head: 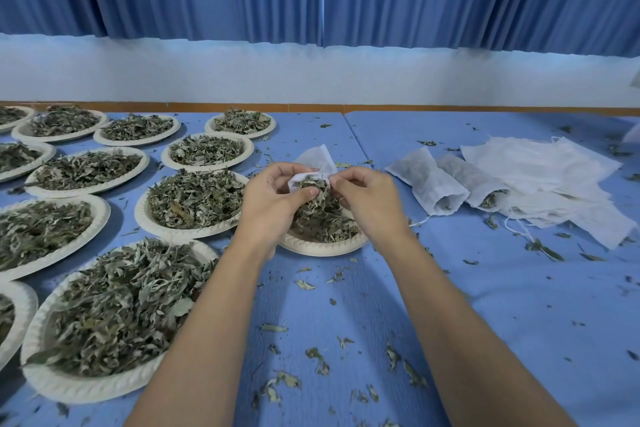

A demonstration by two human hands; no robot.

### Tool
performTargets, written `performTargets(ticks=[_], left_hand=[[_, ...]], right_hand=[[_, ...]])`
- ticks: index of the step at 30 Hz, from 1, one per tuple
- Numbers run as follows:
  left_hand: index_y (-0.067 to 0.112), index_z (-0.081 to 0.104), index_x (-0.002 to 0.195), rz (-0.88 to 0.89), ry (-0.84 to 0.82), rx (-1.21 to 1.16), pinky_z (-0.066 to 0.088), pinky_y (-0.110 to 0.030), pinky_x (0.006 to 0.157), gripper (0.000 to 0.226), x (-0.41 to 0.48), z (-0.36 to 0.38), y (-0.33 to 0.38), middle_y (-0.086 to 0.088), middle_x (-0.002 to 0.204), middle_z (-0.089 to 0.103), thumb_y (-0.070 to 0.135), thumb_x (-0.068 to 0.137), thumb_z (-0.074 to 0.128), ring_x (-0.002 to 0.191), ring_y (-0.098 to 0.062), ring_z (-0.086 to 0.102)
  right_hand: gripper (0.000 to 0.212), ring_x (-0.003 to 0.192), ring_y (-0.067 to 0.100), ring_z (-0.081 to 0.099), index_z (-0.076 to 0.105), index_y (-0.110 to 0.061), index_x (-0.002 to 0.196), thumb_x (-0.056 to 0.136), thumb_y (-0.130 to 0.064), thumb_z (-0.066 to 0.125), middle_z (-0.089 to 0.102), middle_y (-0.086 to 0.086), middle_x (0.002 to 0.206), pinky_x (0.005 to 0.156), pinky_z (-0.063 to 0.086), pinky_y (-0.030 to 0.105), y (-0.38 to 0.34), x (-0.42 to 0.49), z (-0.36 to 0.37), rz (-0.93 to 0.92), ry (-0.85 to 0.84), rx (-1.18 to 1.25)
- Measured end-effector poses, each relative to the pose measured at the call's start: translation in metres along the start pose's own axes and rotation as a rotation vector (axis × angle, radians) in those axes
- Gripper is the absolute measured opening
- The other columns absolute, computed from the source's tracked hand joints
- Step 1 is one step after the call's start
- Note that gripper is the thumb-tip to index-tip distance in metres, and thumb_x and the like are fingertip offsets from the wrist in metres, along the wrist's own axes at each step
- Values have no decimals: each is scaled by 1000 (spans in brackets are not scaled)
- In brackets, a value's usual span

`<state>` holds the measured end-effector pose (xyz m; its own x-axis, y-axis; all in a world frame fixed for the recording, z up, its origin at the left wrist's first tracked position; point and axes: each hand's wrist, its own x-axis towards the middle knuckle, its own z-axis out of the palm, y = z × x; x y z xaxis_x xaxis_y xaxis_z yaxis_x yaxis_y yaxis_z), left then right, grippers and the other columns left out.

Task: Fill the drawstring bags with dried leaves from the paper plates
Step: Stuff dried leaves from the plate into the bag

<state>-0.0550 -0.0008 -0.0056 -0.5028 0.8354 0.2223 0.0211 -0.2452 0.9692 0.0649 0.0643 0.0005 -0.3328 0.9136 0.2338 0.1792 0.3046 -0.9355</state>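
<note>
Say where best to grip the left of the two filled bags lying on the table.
Pinch the filled bag at its open mouth, the near end, coming from the near side. It lies on its side with that mouth gaping toward the viewer, so pinching it shut there should prevent spilling.

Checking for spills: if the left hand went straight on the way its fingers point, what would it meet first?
Likely the dried leaves at the mouth of the drawstring bag, with the right hand just beyond; depth is unclear.

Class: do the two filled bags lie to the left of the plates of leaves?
No, the filled bags lie right of the plates, beside the pile of empty bags.
</note>
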Motion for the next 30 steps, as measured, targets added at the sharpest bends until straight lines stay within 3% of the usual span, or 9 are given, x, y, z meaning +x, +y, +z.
performTargets(ticks=[6,12,16,18,21,23,30], left_hand=[[16,60,87,15,32,13,51,-14,65,29,0,-2,1,4,82,71,-11,78,68,66,-2,65],[15,61,87,44,58,98,52,-15,68,28,-1,6,0,1,83,72,-10,78,69,70,-5,66],[13,65,86,41,119,120,50,-14,62,25,-2,7,-3,0,81,73,-9,75,71,69,-4,67],[13,64,82,22,133,59,50,-12,59,27,-2,6,0,6,74,73,-12,75,70,64,-1,66],[17,62,79,39,124,40,49,-12,59,31,0,7,9,14,67,71,-13,76,69,63,1,66],[19,61,80,57,112,76,52,-16,65,32,0,8,14,12,70,72,-12,77,68,66,-3,66],[18,59,81,66,101,103,49,-15,62,31,-2,11,14,6,76,70,-12,80,64,63,-1,63]], right_hand=[[12,76,9,60,73,-14,88,90,-20,63,67,-5,77,77,48,26,-1,-2,1,-23,-50,-70],[8,71,4,59,70,-17,84,88,-18,63,65,-7,74,68,46,17,1,-5,1,-60,-6,-168],[8,63,-2,55,68,-16,79,85,-17,63,65,-9,70,61,43,12,-1,-7,5,-78,-2,-127],[9,67,-2,60,70,-15,81,86,-18,63,68,-8,73,64,46,14,-4,-6,7,-76,11,-95],[11,83,12,68,72,-15,85,87,-20,62,72,-1,81,79,55,32,-5,0,1,-11,72,-16],[9,82,13,68,71,-20,79,86,-19,65,72,-1,81,83,55,38,-4,0,-2,3,63,18],[16,63,0,60,73,-26,74,85,-15,69,67,-14,63,73,53,27,-6,-3,-2,-53,11,97]])
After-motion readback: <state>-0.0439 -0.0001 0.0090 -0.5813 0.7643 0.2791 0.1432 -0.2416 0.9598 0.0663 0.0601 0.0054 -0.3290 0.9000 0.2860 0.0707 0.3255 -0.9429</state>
